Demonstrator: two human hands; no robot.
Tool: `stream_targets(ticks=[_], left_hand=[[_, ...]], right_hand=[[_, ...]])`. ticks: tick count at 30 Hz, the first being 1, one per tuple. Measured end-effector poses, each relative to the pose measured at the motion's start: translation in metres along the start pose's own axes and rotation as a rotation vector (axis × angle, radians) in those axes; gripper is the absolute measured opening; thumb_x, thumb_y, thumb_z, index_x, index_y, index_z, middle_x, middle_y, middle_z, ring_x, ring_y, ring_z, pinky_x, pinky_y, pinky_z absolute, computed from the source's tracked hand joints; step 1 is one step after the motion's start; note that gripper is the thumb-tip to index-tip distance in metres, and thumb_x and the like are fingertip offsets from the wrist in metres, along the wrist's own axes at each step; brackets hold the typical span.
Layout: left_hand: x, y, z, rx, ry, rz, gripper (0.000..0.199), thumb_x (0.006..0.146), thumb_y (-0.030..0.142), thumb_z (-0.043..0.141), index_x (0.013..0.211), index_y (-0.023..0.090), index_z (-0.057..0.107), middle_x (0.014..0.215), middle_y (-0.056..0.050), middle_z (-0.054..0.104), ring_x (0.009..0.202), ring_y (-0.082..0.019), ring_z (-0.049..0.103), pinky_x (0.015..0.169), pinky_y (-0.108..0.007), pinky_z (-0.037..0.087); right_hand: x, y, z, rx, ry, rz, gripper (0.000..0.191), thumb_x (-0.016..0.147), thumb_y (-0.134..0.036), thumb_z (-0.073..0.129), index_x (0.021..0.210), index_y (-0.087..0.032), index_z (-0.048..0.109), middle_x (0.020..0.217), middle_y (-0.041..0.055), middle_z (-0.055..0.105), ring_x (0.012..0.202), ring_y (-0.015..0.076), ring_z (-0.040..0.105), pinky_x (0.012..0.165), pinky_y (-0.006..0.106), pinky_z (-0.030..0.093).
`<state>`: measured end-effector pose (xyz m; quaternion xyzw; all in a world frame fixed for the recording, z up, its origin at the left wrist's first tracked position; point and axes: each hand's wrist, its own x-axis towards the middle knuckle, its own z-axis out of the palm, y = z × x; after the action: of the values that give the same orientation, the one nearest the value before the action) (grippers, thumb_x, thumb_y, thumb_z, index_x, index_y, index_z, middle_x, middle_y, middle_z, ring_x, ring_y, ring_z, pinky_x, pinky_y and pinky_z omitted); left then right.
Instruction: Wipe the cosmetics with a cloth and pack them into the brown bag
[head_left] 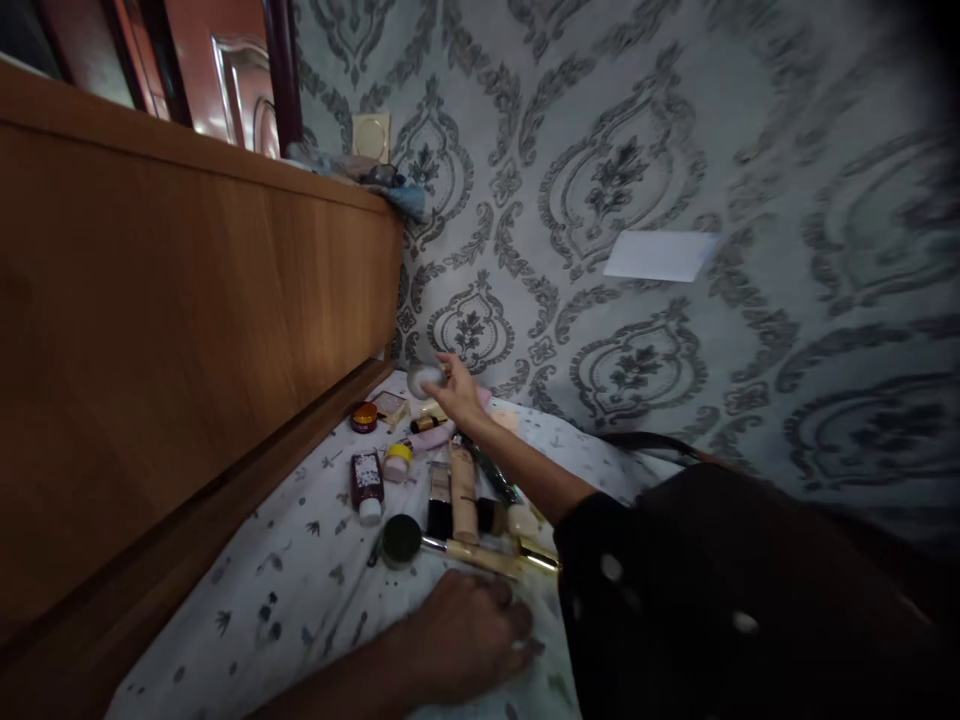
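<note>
Reaches the right hand [451, 388] toward the far corner of a patterned sheet [277, 570], near the papered wall [630, 180] and the wooden panel [225, 270]. Holds a clear round item [425, 380] there in a narrow grip, between thumb and fingers, too blurred to name. Rests the left hand [476, 635] palm down on the near part of the sheet, fingers loosely curled; cannot tell whether that grip is closed on anything.

Has a dark round-lidded jar [401, 540] and a long slim stick [484, 557] just beyond the left hand, with a gold-coloured tube [538, 554] by the stick's right end. Has a beige tube [463, 492] lying farther in, then, to its left, a yellow-lidded jar [397, 462], a dark red bottle [367, 485] with a white cap, and an orange-topped jar [364, 417] near the panel.
</note>
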<state>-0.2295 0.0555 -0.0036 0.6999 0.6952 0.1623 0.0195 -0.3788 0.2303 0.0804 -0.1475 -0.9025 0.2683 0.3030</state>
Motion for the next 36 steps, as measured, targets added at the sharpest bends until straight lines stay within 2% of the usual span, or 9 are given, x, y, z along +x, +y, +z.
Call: stream_targets(ticks=[2,5,8,12,15,18,24,31,36], left_hand=[[-0.003,0.001,-0.008,-0.061,0.046,-0.030,0.026,0.096,0.034,0.050,0.086,0.017,0.067,0.083,-0.008,0.071,0.074,-0.021,0.066,0.065,-0.031,0.050],[-0.005,-0.003,-0.008,-0.244,0.148,-0.091,0.018,0.091,0.024,0.052,0.079,0.018,0.064,0.083,-0.006,0.069,0.077,-0.019,0.064,0.073,-0.029,0.049],[-0.006,-0.011,-0.003,-0.359,0.231,-0.190,0.020,0.090,0.018,0.044,0.078,0.018,0.060,0.079,-0.005,0.066,0.077,-0.018,0.061,0.074,-0.027,0.048],[-0.008,-0.017,0.002,-0.509,0.331,-0.299,0.028,0.093,0.029,0.036,0.080,0.017,0.058,0.076,-0.003,0.063,0.073,-0.018,0.059,0.068,-0.027,0.046],[-0.010,-0.014,0.003,-0.583,0.374,-0.325,0.037,0.094,0.041,0.036,0.083,0.015,0.059,0.075,-0.002,0.062,0.072,-0.018,0.059,0.066,-0.027,0.045],[-0.012,-0.006,0.005,-0.613,0.399,-0.333,0.038,0.091,0.046,0.042,0.091,0.014,0.063,0.085,-0.005,0.066,0.081,-0.020,0.062,0.071,-0.028,0.047],[-0.013,0.009,0.002,-0.626,0.424,-0.343,0.039,0.089,0.046,0.049,0.109,0.016,0.063,0.105,-0.007,0.069,0.096,-0.023,0.063,0.085,-0.032,0.048],[-0.006,0.031,-0.008,-0.606,0.427,-0.301,0.029,0.088,0.042,0.054,0.098,0.017,0.066,0.096,-0.005,0.070,0.092,-0.022,0.063,0.079,-0.030,0.049],[-0.009,0.046,-0.011,-0.505,0.440,-0.204,0.025,0.092,0.035,0.053,0.103,0.018,0.068,0.101,-0.005,0.072,0.096,-0.022,0.065,0.087,-0.032,0.049]], right_hand=[[-0.038,-0.003,-0.030,0.094,-0.007,-0.038,0.060,0.080,-0.030,0.063,0.136,-0.020,0.044,0.113,0.0071,0.062,0.103,0.0228,0.060,0.091,0.038,0.050],[-0.114,-0.004,-0.076,0.424,0.001,-0.102,0.063,0.078,-0.036,0.069,0.134,-0.022,0.046,0.117,0.0081,0.060,0.106,0.0235,0.060,0.090,0.039,0.051],[-0.196,-0.002,-0.110,0.449,0.048,-0.067,0.062,0.078,-0.035,0.071,0.134,-0.025,0.047,0.126,0.0091,0.057,0.113,0.0248,0.057,0.094,0.040,0.050],[-0.283,0.007,-0.123,0.432,0.100,0.017,0.063,0.080,-0.032,0.070,0.136,-0.027,0.043,0.131,0.0095,0.055,0.119,0.0249,0.055,0.101,0.042,0.047],[-0.320,0.017,-0.114,0.414,0.080,0.100,0.063,0.079,-0.030,0.071,0.136,-0.025,0.043,0.132,0.0105,0.055,0.123,0.0259,0.054,0.105,0.045,0.044],[-0.336,0.025,-0.104,0.401,0.076,0.133,0.066,0.078,-0.031,0.072,0.136,-0.024,0.043,0.132,0.0106,0.057,0.123,0.0262,0.055,0.106,0.045,0.043],[-0.338,0.033,-0.100,0.321,0.036,0.122,0.081,0.071,-0.027,0.076,0.142,-0.022,0.037,0.134,0.0134,0.055,0.122,0.0279,0.055,0.105,0.047,0.044],[-0.337,0.029,-0.102,0.316,0.012,0.129,0.059,0.073,-0.022,0.072,0.127,-0.019,0.049,0.119,0.0094,0.063,0.109,0.0244,0.060,0.096,0.040,0.048],[-0.338,0.030,-0.101,0.318,0.041,0.117,0.061,0.071,-0.017,0.070,0.128,-0.019,0.047,0.121,0.0103,0.062,0.112,0.0250,0.059,0.097,0.041,0.048]])
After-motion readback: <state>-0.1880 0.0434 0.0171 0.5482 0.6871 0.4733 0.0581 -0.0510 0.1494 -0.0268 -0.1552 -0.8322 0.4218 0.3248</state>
